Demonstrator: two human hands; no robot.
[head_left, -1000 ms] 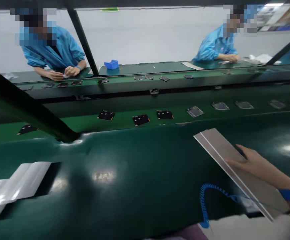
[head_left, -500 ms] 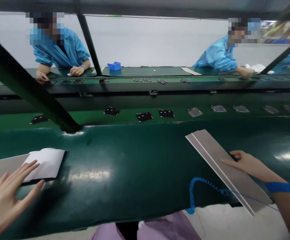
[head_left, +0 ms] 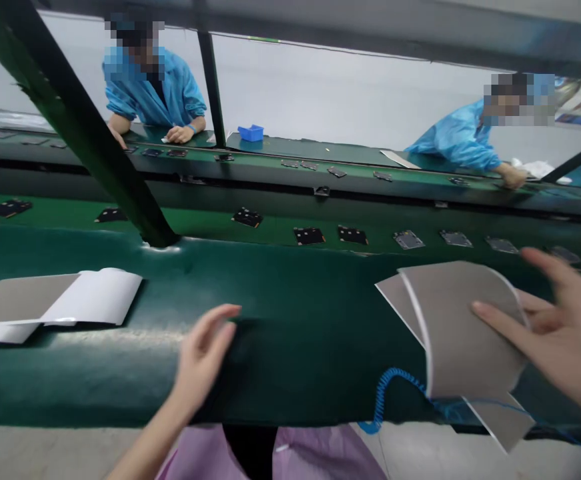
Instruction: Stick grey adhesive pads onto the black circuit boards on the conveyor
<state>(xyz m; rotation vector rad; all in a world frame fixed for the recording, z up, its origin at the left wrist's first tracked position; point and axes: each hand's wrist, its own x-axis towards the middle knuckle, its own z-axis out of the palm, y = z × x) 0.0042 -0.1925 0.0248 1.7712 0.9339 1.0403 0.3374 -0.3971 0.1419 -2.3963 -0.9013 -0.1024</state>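
Note:
My right hand (head_left: 565, 333) grips a bent grey sheet with a white edge (head_left: 463, 327) by its right side, thumb in front and some fingers behind. Under this raised sheet, another grey sheet (head_left: 505, 421) lies slantwise and sticks out past the table's front edge. Over the middle of the green table (head_left: 290, 353), my left hand (head_left: 204, 353) holds nothing; its fingers are slightly curled, with the thumb apart. To its left rest more grey sheets (head_left: 30, 299), with a white curled sheet (head_left: 97, 295) at their right end.
A coiled blue cord (head_left: 381, 393) runs near the right sheets. Beyond the table, a green belt carries several dark boards (head_left: 309, 235) and grey boards (head_left: 409, 239). A slanted post (head_left: 95, 147) stands at left. Two co-workers in blue (head_left: 175, 87) sit across, near a blue bin (head_left: 251, 133).
My left hand has left the sheets at left and moved right over the table. My right hand has taken hold of the top grey sheet and lifted it, bending it. The view has shifted left.

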